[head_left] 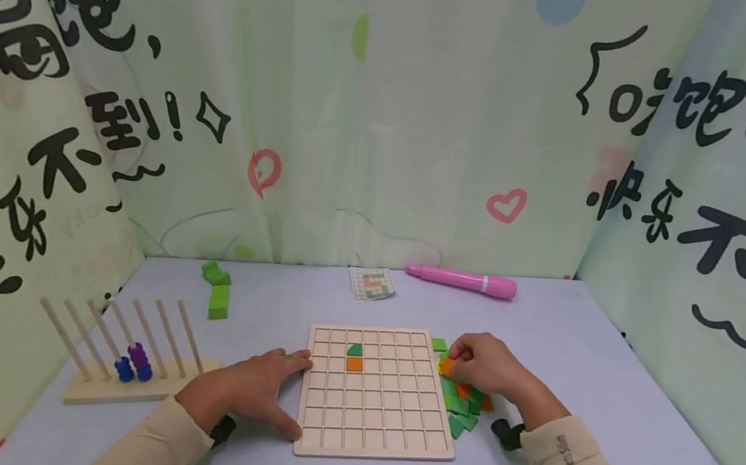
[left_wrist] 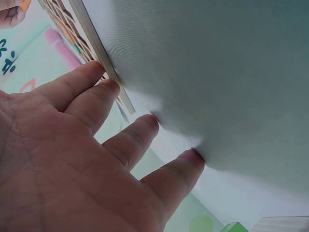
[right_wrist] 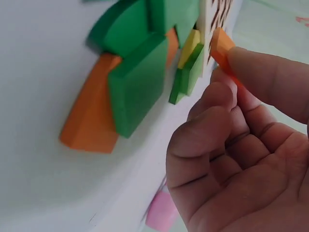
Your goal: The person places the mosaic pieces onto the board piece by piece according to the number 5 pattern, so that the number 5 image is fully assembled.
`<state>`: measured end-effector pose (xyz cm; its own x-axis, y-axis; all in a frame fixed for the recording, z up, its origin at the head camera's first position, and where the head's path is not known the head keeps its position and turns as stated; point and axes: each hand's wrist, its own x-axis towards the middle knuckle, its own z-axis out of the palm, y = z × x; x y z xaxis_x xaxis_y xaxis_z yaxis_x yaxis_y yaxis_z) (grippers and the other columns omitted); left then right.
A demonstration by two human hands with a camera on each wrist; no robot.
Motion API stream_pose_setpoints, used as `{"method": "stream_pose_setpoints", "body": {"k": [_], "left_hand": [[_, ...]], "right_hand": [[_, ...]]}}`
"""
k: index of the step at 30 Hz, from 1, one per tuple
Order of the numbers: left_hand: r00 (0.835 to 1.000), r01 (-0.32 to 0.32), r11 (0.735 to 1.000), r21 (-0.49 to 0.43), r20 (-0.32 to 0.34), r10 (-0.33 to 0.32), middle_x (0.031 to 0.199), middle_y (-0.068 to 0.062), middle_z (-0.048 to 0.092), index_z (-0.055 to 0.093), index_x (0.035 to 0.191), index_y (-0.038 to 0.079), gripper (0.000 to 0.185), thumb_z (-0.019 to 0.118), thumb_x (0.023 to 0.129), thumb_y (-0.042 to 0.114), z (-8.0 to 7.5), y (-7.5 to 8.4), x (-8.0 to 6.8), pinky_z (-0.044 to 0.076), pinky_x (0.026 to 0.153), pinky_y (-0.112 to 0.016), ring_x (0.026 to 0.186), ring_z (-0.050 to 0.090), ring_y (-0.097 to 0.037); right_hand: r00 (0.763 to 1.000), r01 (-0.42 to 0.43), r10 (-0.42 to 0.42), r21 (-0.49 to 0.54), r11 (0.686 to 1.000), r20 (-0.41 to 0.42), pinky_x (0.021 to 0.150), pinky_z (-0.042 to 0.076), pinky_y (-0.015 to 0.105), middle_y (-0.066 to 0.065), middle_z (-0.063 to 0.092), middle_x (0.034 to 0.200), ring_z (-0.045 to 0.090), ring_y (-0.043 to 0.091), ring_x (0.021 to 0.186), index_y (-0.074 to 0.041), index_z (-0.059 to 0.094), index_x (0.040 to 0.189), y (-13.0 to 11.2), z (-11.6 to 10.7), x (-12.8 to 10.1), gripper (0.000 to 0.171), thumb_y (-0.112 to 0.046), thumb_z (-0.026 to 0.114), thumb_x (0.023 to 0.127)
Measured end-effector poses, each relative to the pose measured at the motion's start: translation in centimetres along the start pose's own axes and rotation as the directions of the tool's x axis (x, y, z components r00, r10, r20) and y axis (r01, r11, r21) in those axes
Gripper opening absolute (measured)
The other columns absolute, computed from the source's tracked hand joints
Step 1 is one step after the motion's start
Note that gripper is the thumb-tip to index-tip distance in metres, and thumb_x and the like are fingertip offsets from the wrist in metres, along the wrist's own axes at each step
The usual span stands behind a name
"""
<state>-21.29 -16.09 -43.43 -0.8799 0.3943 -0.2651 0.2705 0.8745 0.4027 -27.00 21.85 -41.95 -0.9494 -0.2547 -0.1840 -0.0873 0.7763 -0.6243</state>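
Note:
A square wooden grid board (head_left: 381, 419) lies mid-table, with a green quarter-round tile (head_left: 355, 350) and an orange square tile (head_left: 354, 364) in two adjoining cells. My left hand (head_left: 260, 383) rests at its left edge, fingers spread; in the left wrist view two fingertips touch the board's side. Between thumb and fingers, my right hand (head_left: 487, 364) pinches an orange tile (right_wrist: 221, 46) just off the board's right edge. Beside and under that hand is a loose pile of green tiles (right_wrist: 140, 87), with orange tiles (right_wrist: 89, 108) and a yellow one (right_wrist: 189, 48) among them.
At left stands a wooden peg rack (head_left: 139, 392) with blue and purple bear-shaped pieces (head_left: 139, 361) on it. Green blocks (head_left: 219, 301) sit behind it. Toward the back lie a small printed grid card (head_left: 372, 284) and a pink marker (head_left: 460, 280). Printed curtains surround the table.

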Motion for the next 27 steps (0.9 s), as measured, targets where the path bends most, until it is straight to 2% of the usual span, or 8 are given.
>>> {"method": "stream_pose_setpoints", "body": {"k": [9, 19, 27], "left_hand": [[1.000, 0.004, 1.000, -0.002, -0.001, -0.004, 0.166, 0.002, 0.040, 0.050, 0.153, 0.018, 0.106, 0.095, 0.065, 0.055, 0.0, 0.0, 0.0, 0.039, 0.117, -0.058, 0.151, 0.037, -0.035], [1.000, 0.010, 1.000, -0.004, 0.005, -0.010, 0.166, 0.001, 0.039, 0.049, 0.153, 0.017, 0.105, 0.095, 0.066, 0.055, 0.0, 0.1, 0.1, 0.037, 0.118, -0.060, 0.153, 0.033, -0.038], [1.000, 0.014, 1.000, -0.011, 0.001, -0.014, 0.166, 0.001, 0.039, 0.050, 0.153, 0.018, 0.106, 0.096, 0.065, 0.054, 0.0, 0.0, 0.2, 0.038, 0.118, -0.059, 0.153, 0.034, -0.037]], "right_hand": [[0.995, 0.089, -0.093, 0.079, 0.993, 0.037, 0.076, 0.047, 0.032, 0.005, 0.062, 0.092, 0.054, 0.021, 0.088, -0.007, 0.068, 0.103, -1.2, 1.2, 0.7, 0.009, -0.006, 0.070, 0.095], [0.986, 0.113, -0.130, 0.153, 0.982, 0.105, 0.075, 0.046, 0.031, 0.004, 0.063, 0.089, 0.055, 0.019, 0.088, -0.008, 0.070, 0.099, -4.3, 3.2, 1.5, 0.006, -0.007, 0.073, 0.094], [0.965, 0.190, -0.209, 0.127, 0.974, 0.157, 0.072, 0.046, 0.029, 0.001, 0.065, 0.085, 0.055, 0.016, 0.081, -0.008, 0.071, 0.095, -7.2, 4.8, 2.2, 0.005, -0.003, 0.073, 0.093]]}}
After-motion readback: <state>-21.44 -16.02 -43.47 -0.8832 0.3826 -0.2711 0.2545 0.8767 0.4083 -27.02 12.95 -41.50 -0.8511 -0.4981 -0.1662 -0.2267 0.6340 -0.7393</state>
